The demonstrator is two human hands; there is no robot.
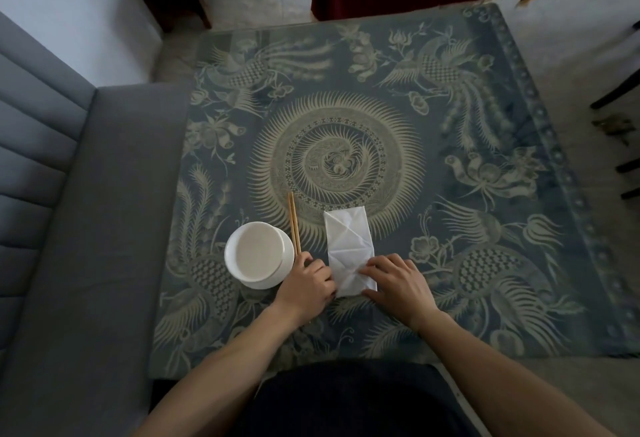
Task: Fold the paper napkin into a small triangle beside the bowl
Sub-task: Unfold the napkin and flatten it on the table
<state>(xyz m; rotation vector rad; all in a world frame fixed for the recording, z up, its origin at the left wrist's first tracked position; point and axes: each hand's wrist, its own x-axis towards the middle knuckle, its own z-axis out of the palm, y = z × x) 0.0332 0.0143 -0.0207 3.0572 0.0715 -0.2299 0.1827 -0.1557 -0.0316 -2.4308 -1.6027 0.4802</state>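
A white paper napkin (348, 235) lies as a creased long rectangle on the patterned tablecloth, just right of a white bowl (258, 254). My left hand (306, 286) sits between the bowl and the napkin, its fingers curled against the napkin's near left edge. My right hand (394, 280) lies flat on the napkin's near right corner, fingers spread and pressing down. The near end of the napkin is partly hidden under both hands.
A pair of wooden chopsticks (293, 222) lies beside the bowl, pointing away from me. A blue-grey tablecloth (450, 177) with bird and flower patterns covers the table. A grey sofa (86, 194) stands at the left. Dark chair legs (620, 125) show at the right edge.
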